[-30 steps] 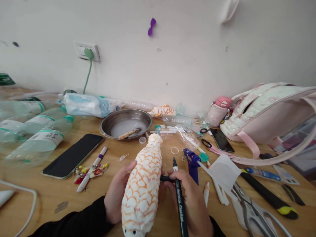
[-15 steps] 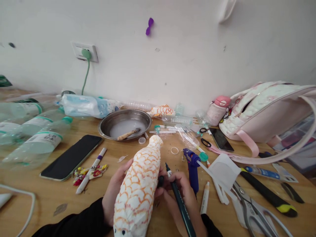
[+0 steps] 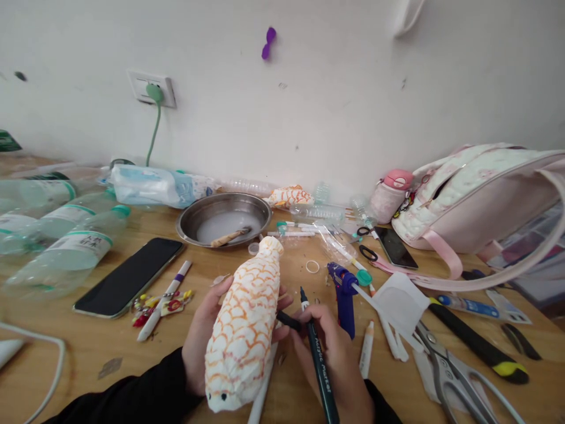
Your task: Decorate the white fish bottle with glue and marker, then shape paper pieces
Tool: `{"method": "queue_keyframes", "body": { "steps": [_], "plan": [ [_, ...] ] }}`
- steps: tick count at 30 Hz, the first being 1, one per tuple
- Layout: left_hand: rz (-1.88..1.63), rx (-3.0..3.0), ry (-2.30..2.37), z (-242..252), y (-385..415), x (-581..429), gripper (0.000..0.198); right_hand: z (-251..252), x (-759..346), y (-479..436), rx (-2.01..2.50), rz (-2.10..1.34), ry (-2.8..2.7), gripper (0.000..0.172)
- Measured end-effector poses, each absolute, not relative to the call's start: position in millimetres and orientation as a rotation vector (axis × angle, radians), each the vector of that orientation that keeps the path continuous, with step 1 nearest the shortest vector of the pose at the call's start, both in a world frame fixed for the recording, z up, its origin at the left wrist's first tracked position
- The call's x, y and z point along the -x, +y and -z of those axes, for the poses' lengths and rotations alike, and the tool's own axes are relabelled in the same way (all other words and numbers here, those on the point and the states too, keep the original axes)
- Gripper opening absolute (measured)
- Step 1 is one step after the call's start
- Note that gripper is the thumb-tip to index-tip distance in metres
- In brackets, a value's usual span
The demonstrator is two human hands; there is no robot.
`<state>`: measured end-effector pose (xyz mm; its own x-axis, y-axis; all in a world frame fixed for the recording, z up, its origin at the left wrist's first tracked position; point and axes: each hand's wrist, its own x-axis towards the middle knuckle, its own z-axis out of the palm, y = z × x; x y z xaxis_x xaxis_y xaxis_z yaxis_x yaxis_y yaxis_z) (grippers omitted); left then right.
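My left hand (image 3: 200, 333) is wrapped round a white fish model (image 3: 245, 324) with orange painted scales and small black eyes. The fish is tilted, tail away from me and head toward me. My right hand (image 3: 338, 347) grips a dark acrylic marker (image 3: 316, 353), its bare black tip pointing up and away, apart from the fish. Between the two hands sits a black marker cap (image 3: 289, 320), touched by fingers of my right hand and close to my left fingertips. A white pen (image 3: 265, 386) lies partly hidden under the fish.
Behind the hands stands a metal bowl (image 3: 188, 231) with cloudy liquid and a brush. On the right are a blue glue gun (image 3: 345, 306), large scissors (image 3: 445, 371) and a pink-white backpack (image 3: 463, 218). Plastic bottles (image 3: 66, 250) and a phone (image 3: 128, 280) lie left.
The fish has shifted slightly left and away from me, so more of its head and a white pen below show. More of the black cap is visible between my hands.
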<state>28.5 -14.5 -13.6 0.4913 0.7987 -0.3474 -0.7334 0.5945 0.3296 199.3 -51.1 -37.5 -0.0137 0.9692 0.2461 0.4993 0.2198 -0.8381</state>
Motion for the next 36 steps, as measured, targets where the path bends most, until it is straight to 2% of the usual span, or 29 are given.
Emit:
{"method": "queue_keyframes", "body": {
  "steps": [4, 13, 22, 30, 36],
  "plan": [
    [-0.899, -0.167, 0.503, 11.1, -15.3, -30.9, 0.049, 34.1, -200.3, -51.3, 1.382, -0.649, -1.679, 0.008],
    [-0.865, -0.196, 0.535, 17.9, -11.3, -31.2, 0.046, 37.5, -197.6, -54.7, 1.252, -0.745, -1.599, 0.014],
    [-0.811, -0.228, 0.466, 20.2, -9.2, -31.5, 0.042, 45.0, -202.3, -55.0, 1.189, -0.736, -1.65, 0.011],
    [-0.761, -0.22, 0.399, 19.8, -7.5, -29.1, 0.046, 29.7, -204.9, -61.3, 1.161, -0.523, -1.54, 0.027],
    [-0.825, -0.217, 0.43, 18.2, -9.9, -29.3, 0.043, 34.5, -205.0, -63.9, 1.109, -0.575, -1.406, 0.017]
  ]
}}
